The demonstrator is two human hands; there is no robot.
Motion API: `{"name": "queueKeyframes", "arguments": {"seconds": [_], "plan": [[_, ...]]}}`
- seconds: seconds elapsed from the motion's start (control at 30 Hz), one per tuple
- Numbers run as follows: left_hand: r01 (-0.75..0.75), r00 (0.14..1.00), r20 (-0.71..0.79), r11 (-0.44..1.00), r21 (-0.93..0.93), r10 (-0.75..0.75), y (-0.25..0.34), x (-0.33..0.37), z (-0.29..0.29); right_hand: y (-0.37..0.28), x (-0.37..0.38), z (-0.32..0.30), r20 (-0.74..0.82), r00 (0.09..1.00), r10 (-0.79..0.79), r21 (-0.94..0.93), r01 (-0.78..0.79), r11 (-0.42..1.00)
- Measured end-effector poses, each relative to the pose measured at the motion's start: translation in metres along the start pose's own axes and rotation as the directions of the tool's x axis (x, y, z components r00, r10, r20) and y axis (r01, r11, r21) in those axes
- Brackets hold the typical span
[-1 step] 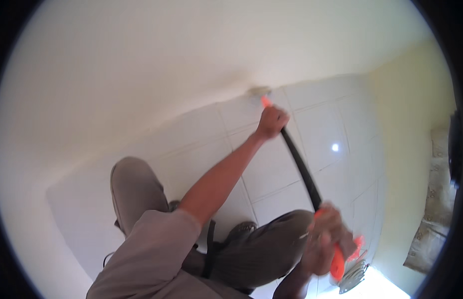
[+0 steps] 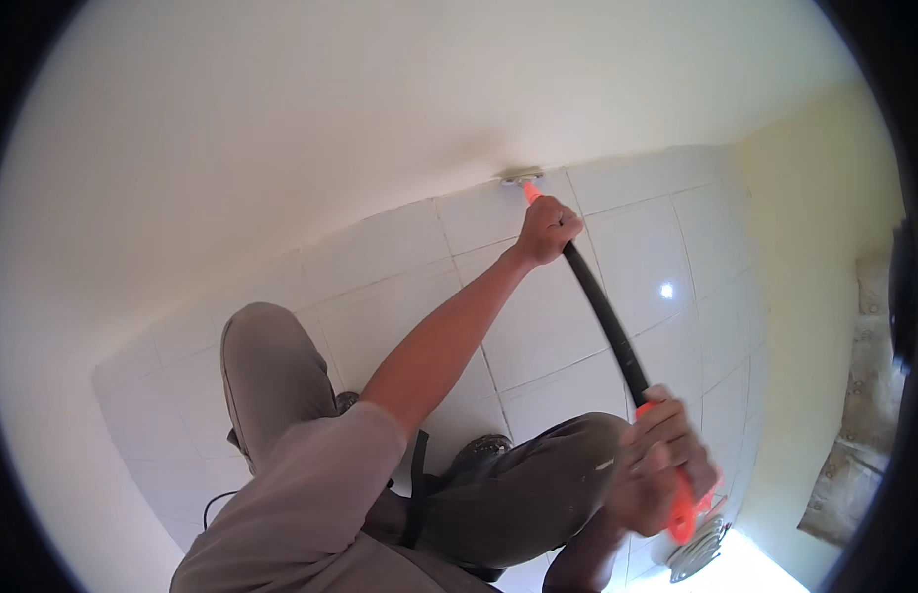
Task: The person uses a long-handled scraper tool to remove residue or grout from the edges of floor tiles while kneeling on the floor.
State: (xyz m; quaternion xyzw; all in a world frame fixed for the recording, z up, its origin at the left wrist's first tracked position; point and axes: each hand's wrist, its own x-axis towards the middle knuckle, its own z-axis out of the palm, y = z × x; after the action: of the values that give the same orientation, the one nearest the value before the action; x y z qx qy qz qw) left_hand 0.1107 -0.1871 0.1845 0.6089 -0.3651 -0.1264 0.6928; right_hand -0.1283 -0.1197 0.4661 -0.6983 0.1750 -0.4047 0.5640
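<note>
I am gripping a long scraper (image 2: 607,321) with both hands, and it is slanting across the space in front of me. My left hand (image 2: 550,229) is closing tightly around the upper part of the shaft, just behind the orange neck (image 2: 533,194). My right hand (image 2: 659,469) is wrapping around the orange handle (image 2: 683,519) at the near end, its fingers curling over it and looking a little blurred. Between my hands the black shaft is running bare. The flat head (image 2: 523,180) is sitting where the pale wall (image 2: 380,119) is meeting the tiled floor (image 2: 538,326); I cannot tell whether it is pressing on the wall, the tiles or both.

My left knee (image 2: 271,366) is bending up on one side, and my right knee (image 2: 577,465) is lying under my right forearm side, close to that hand. A dark shoe (image 2: 481,450) is showing between them. Just beyond my right hand something red (image 2: 711,502) is peeking out, and a coil (image 2: 698,553) is resting near the handle's end. Farther right, a yellowish wall (image 2: 805,198) is rising, and a stained brown sheet (image 2: 859,395) is standing out near the edge of my view.
</note>
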Motion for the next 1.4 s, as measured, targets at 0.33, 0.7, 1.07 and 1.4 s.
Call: {"name": "queueKeyframes", "arguments": {"seconds": [0.33,0.7,1.07,1.4], "plan": [[0.102,0.995,0.004,0.995,-0.010,-0.102,-0.002,0.001,0.000,0.018,0.024,-0.006,-0.027,0.999,-0.028,-0.027,0.028,0.999],[0.071,0.997,0.023,0.983,-0.169,-0.068,0.002,-0.010,0.020,0.005,-0.008,-0.004,-0.054,0.999,-0.011,-0.040,0.009,0.999],[0.188,0.978,0.093,0.982,-0.030,-0.185,-0.007,0.016,0.009,0.033,0.023,-0.017,-0.070,0.996,-0.061,0.062,0.065,0.996],[0.087,0.996,0.004,0.996,0.013,-0.087,-0.021,-0.013,0.020,0.031,0.020,-0.020,-0.043,0.998,-0.037,0.001,0.037,0.999]]}}
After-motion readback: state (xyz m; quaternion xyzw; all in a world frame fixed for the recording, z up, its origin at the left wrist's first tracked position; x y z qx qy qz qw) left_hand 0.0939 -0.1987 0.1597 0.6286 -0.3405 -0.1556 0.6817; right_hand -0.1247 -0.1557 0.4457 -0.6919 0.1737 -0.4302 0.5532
